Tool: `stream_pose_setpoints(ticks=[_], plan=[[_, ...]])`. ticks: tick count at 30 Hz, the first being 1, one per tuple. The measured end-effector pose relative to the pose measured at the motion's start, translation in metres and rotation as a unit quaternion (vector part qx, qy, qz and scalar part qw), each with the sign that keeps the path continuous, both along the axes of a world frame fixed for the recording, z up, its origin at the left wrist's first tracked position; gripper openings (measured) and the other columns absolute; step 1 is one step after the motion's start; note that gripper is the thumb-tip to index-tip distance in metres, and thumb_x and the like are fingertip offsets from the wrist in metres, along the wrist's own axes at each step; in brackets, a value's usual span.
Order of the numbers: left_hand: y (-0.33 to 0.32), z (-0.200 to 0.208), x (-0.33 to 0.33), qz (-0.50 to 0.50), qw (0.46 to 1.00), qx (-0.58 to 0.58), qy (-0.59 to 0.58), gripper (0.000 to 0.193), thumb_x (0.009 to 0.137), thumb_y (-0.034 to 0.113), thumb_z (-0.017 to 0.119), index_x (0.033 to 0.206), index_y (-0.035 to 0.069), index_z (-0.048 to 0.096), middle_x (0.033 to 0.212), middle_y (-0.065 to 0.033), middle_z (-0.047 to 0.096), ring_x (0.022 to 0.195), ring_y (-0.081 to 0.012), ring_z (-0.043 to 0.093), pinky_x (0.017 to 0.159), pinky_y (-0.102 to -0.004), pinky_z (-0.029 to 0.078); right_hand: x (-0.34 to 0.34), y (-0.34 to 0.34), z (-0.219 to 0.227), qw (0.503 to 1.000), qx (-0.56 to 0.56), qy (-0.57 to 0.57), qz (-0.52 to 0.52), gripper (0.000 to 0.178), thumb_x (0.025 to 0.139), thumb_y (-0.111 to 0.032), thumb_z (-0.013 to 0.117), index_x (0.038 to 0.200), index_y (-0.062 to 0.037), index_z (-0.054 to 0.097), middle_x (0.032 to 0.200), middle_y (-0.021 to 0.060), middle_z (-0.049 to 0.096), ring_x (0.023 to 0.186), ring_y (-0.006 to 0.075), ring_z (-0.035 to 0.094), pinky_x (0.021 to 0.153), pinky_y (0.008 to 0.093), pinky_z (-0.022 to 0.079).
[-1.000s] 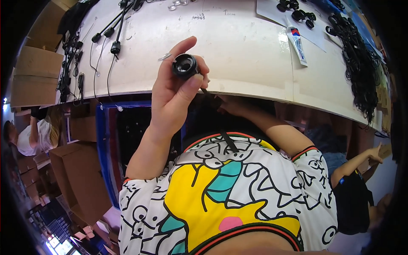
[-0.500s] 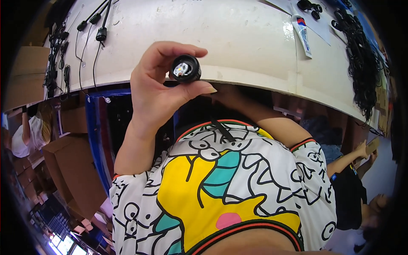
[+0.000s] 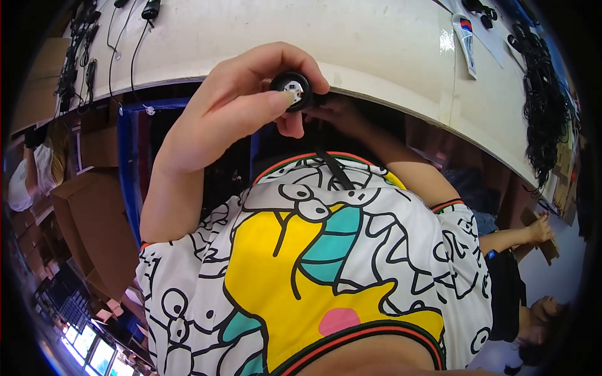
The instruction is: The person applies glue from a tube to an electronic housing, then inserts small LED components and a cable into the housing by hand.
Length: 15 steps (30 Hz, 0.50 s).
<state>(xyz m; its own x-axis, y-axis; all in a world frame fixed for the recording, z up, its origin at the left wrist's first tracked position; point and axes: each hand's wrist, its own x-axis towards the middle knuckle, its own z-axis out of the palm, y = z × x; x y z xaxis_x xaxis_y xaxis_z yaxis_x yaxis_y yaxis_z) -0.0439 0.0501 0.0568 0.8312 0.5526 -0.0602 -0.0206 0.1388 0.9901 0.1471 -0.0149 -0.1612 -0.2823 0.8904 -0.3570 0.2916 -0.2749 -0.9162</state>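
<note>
My left hand (image 3: 244,94) is raised at the table's near edge, fingers curled round a short black cylindrical housing (image 3: 302,80). Its open round end faces up, showing a small whitish board with a tiny light-coloured part inside. The thumb tip presses on that board, and fingers wrap the far side and underneath. Just right of it, in shadow below the table edge, my right hand (image 3: 342,116) has its fingers bent together beside something dark. What it grips there is too dim to make out.
Black cables with connectors (image 3: 150,9) lie at the table's (image 3: 389,44) left. A white tube with red and blue marks (image 3: 465,47) and a black cable bundle (image 3: 544,113) are at the right. Cardboard boxes (image 3: 94,219) stand left. A co-worker's hand (image 3: 538,230) holds cardboard at right.
My left hand has turned and moved slightly right and up with the housing; its thumb went from the side onto the board. My right hand's fingers have come into sight beside it.
</note>
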Motion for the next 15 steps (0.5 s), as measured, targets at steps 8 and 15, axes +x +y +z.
stream_pose_setpoints(ticks=[8,15], plan=[[-0.0016,0.0005,-0.0006,-0.009,0.998,-0.032,0.049,0.03,0.074,0.021,0.048,0.094,-0.002,0.048,0.094,-0.0124,0.052,0.061,-0.0109,0.051,0.056,-0.0202,0.042,0.0013,-0.002,0.0001,1.0,-0.024,0.009,-0.007,0.034,0.078,-0.042,0.056,0.076,-0.0089,0.067,0.072,0.0065,0.06,0.072,0.0122,0.053,0.072,0.0254,0.04],[-0.0046,-0.0017,0.0026,0.037,0.998,-0.034,0.044,0.024,0.075,0.014,0.044,0.093,-0.002,0.05,0.091,-0.0114,0.054,0.059,-0.0098,0.051,0.054,-0.0188,0.042,0.0016,-0.0039,0.0008,1.0,-0.001,-0.008,0.03,0.028,0.08,-0.034,0.056,0.081,-0.0086,0.066,0.077,0.0049,0.062,0.074,0.0116,0.055,0.072,0.0245,0.042]])
